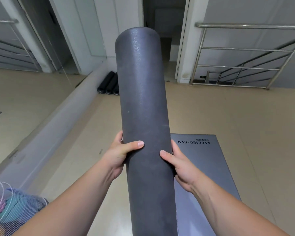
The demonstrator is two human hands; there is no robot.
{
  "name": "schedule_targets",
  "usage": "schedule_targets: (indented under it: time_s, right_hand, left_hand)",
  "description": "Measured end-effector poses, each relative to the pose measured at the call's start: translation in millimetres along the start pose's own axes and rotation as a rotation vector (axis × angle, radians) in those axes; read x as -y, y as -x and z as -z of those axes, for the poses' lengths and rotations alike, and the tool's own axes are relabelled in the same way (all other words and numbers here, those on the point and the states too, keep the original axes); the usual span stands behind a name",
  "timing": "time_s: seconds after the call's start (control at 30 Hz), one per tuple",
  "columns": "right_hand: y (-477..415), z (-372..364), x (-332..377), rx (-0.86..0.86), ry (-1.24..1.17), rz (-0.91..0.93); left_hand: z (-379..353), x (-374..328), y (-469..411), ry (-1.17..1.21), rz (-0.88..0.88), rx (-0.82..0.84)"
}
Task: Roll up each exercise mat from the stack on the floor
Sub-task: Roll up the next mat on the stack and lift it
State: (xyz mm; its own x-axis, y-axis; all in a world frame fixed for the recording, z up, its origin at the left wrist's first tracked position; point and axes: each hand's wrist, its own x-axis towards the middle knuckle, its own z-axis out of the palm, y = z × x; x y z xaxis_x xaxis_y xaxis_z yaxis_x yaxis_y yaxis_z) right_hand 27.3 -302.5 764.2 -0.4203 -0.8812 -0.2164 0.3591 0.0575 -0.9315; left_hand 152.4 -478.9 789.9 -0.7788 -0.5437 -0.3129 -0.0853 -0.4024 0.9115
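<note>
A dark grey rolled mat (141, 92) stands almost upright in front of me, its far end pointing up and away. My left hand (121, 154) grips its left side, thumb across the front. On the opposite side my right hand (179, 162) holds it at about the same height. A flat stack of grey mats (204, 160) with printed lettering lies on the floor behind and to the right of the roll. Three black rolled mats (108, 83) lie side by side against the wall further back.
A low grey ledge (58, 126) under a mirror wall runs along the left. A net bag (12, 206) with coloured balls sits at the lower left. A steel stair railing (242, 53) stands at the right rear, beside an open doorway (163, 31).
</note>
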Motion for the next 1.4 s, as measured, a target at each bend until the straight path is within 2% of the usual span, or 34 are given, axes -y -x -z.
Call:
schedule_targets:
  time_s: [0.27, 0.43, 0.63, 0.87, 1.03, 1.23, 1.4]
  right_hand:
    - [-228, 21, 58, 0.044, -0.020, 0.043]
    - [-358, -9, 89, 0.073, -0.057, 0.029]
    - [-520, -66, 96, 0.123, -0.086, 0.016]
    - [-706, -148, 103, 0.022, 0.011, 0.005]
    - [-808, -188, 119, -0.076, -0.026, -0.001]
    - [-934, -194, 130, -0.157, -0.136, -0.017]
    - [-1077, -174, 132, -0.104, -0.126, -0.077]
  left_hand:
    - [60, -102, -200, -0.068, -0.098, -0.025]
    - [124, -175, -293, -0.104, -0.112, -0.037]
    - [234, -236, -398, -0.119, -0.115, -0.038]
    - [383, -298, -539, -0.100, -0.090, -0.015]
    - [451, -356, -626, -0.153, -0.023, 0.077]
    - [504, -402, -745, -0.218, 0.006, 0.082]
    - [552, -423, -870, -0.227, 0.032, 0.006]
